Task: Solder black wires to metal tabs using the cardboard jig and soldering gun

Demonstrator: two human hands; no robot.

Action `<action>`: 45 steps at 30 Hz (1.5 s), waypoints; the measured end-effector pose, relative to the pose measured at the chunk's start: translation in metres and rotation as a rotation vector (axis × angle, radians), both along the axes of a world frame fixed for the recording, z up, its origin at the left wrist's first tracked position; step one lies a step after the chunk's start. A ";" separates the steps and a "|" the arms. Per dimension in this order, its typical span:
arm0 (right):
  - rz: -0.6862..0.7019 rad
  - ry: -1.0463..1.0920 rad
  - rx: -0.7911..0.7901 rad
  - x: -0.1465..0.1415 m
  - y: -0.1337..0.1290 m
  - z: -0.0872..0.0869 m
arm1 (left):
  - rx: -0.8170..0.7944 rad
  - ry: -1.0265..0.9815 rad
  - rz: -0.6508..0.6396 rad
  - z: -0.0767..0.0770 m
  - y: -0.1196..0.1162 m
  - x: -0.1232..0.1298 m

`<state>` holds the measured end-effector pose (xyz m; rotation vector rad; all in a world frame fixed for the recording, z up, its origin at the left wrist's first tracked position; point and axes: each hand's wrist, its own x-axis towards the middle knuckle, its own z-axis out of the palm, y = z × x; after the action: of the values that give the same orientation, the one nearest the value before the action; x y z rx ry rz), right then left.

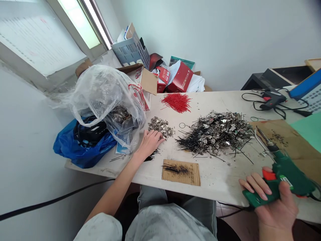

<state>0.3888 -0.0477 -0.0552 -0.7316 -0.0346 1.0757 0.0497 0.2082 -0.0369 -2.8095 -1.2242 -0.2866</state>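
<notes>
My left hand rests at the near edge of a small pile of metal pieces, its fingers bent down and together; what they hold, if anything, is too small to tell. Black wires lie partly under that hand. My right hand is wrapped round the handle of a green soldering gun with a red trigger, its metal tip pointing up and left. Between the hands, a cardboard piece carries short black wires. Behind it is a large heap of black wires with metal pieces.
Red wires lie at the table's back. Plastic bags and boxes stand at the left and back. A glue gun with its cable lies at the back right, near brown cardboard. A black cable crosses the lower left.
</notes>
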 end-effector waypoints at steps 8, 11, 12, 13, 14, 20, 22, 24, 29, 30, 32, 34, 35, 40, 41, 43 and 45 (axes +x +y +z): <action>0.009 -0.016 0.009 0.002 -0.002 0.000 | -0.049 -0.028 -0.058 -0.004 0.006 -0.003; 0.013 -0.020 0.016 0.002 -0.001 0.000 | -0.075 -0.047 -0.083 -0.005 0.009 -0.005; 0.013 -0.017 0.017 0.002 -0.001 0.000 | -0.085 -0.058 -0.089 -0.005 0.010 -0.006; 0.012 -0.012 0.019 0.002 -0.001 0.000 | -0.095 -0.069 -0.094 -0.005 0.011 -0.006; 0.010 -0.007 0.020 0.002 -0.002 0.000 | -0.104 -0.081 -0.098 -0.005 0.011 -0.007; 0.004 0.009 0.025 0.001 -0.001 -0.001 | -0.140 -0.133 -0.113 -0.005 0.012 -0.008; 0.008 0.016 0.027 0.001 -0.001 -0.001 | -0.150 -0.145 -0.115 -0.005 0.013 -0.009; 0.011 0.017 0.029 0.002 -0.001 -0.001 | -0.160 -0.157 -0.114 -0.005 0.013 -0.009; 0.009 -0.011 0.029 0.002 -0.002 0.000 | -0.180 -0.187 -0.105 -0.006 0.014 -0.009; 0.011 -0.013 0.030 0.001 -0.002 0.000 | -0.183 -0.192 -0.102 -0.006 0.013 -0.009; 0.008 -0.011 0.031 0.001 -0.002 0.000 | -0.187 -0.203 -0.097 -0.007 0.013 -0.009; 0.005 -0.009 0.027 0.001 -0.001 0.000 | -0.191 -0.213 -0.092 -0.008 0.013 -0.009; 0.002 -0.012 0.027 0.001 -0.001 0.000 | -0.192 -0.217 -0.090 -0.008 0.013 -0.008; 0.009 -0.019 0.031 0.001 -0.001 -0.001 | -0.195 -0.232 -0.094 -0.010 0.013 -0.008; 0.008 -0.017 0.032 0.002 -0.001 -0.001 | -0.194 -0.236 -0.096 -0.010 0.012 -0.008; 0.010 -0.015 0.036 0.002 -0.001 0.000 | -0.194 -0.245 -0.102 -0.009 0.011 -0.007; 0.018 -0.016 0.035 0.002 -0.001 0.001 | -0.193 -0.256 -0.109 -0.007 0.009 -0.006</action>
<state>0.3904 -0.0483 -0.0547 -0.7091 -0.0734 1.0838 0.0435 0.2170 -0.0443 -3.0893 -1.2032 -0.5805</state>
